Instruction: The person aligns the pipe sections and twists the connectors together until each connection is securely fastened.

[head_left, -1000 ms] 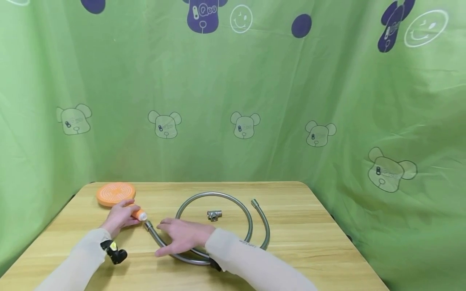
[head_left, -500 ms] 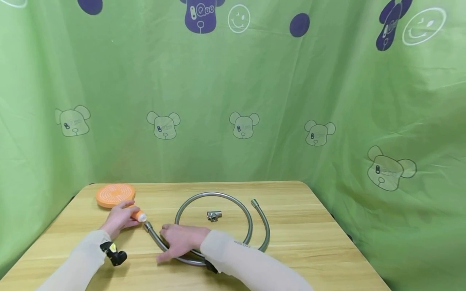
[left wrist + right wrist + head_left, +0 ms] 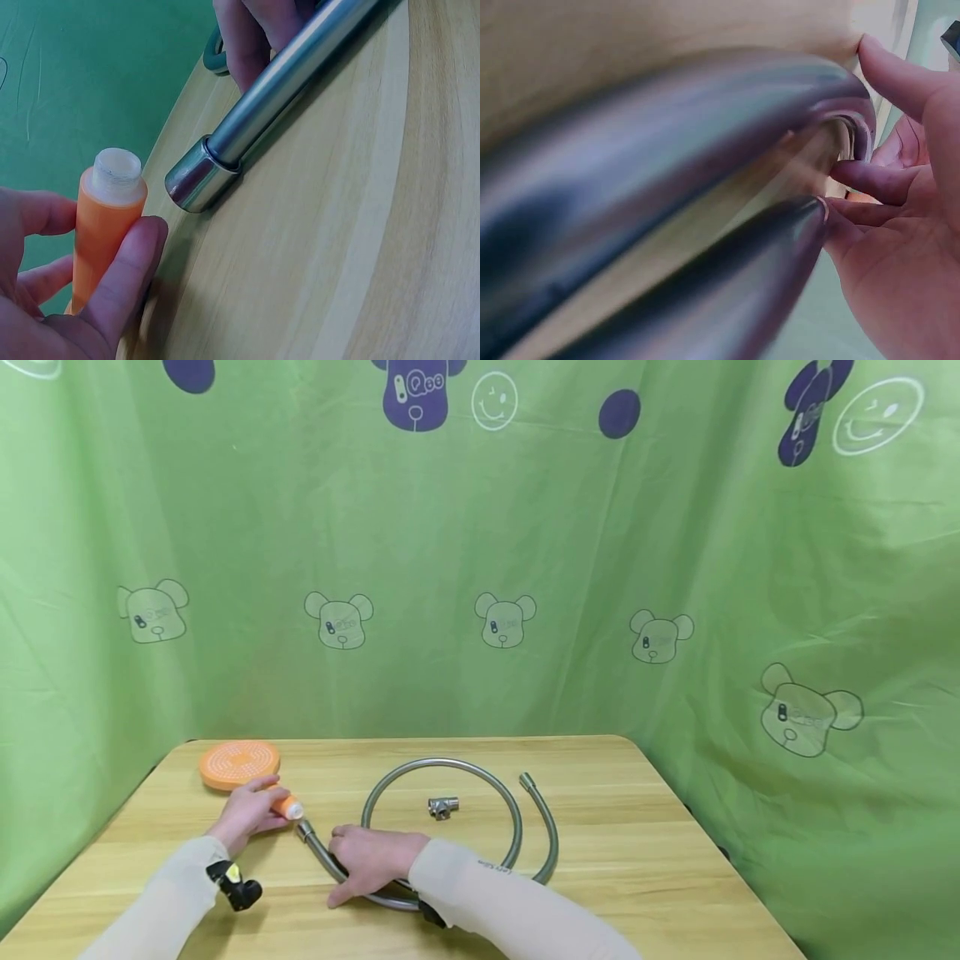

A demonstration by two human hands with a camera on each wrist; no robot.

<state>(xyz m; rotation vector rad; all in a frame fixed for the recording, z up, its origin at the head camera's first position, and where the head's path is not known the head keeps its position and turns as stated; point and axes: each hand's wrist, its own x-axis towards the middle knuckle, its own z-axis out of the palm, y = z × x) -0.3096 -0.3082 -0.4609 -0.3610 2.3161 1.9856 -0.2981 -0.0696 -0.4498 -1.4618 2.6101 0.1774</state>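
My left hand (image 3: 247, 810) grips the handle of an orange shower head (image 3: 238, 764) at the table's left. In the left wrist view, thumb and fingers pinch the orange handle (image 3: 105, 232), whose white threaded end (image 3: 118, 166) points up. Just off that end lies the metal end fitting (image 3: 201, 176) of a silver shower hose (image 3: 324, 857). My right hand (image 3: 375, 860) straddles the hose near this fitting, thumb spread on the near side and fingers on the far side. Seen from the right wrist, the thumb (image 3: 900, 79) stands apart from the fingers, with the hose between them.
Inside the hose's loop lies a small metal tee fitting (image 3: 442, 807). The hose's other end (image 3: 527, 781) points toward the back, to the right of the loop. A green printed curtain (image 3: 420, 527) stands behind and beside the wooden table (image 3: 637, 827).
My right hand has come down and slightly nearer onto the hose, its fingers bending down on the far side. The left hand keeps its grip on the shower head in place.
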